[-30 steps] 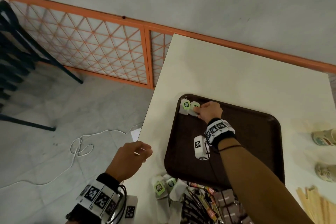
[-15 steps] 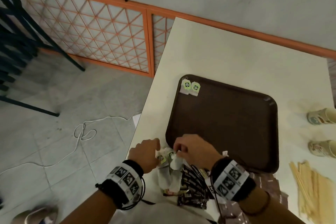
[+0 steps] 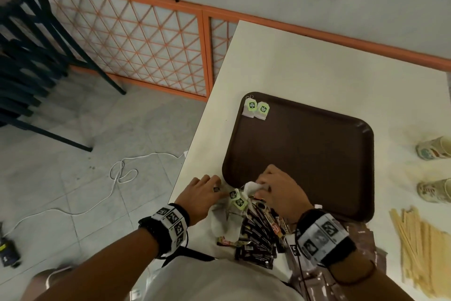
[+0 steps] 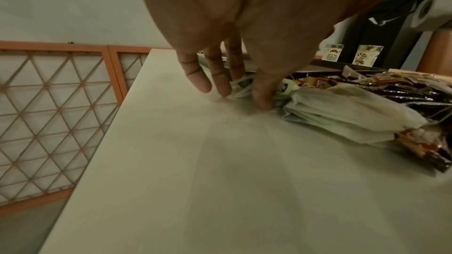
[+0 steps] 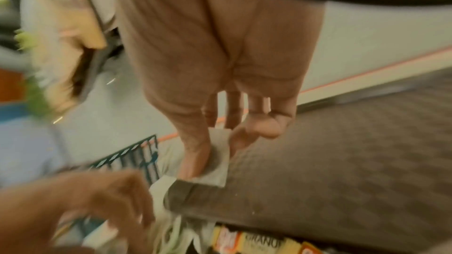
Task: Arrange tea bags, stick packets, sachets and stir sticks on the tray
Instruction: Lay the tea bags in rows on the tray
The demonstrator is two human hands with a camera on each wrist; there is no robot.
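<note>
At the tray's (image 3: pixel 317 144) six o'clock edge, from the head view, we see our right hand (image 3: pixel 280 190) pinching a white tea bag (image 3: pixel 252 187), with two green-tagged tea bags (image 3: pixel 256 110) in the tray's eleven o'clock corner. In the left wrist view our left hand (image 4: pixel 232 61) presses extended fingers on the tea bag pile (image 4: pixel 342 107). The right wrist view is blurred, yet thumb and fingertips (image 5: pixel 195 161) pinch the bag there.
</note>
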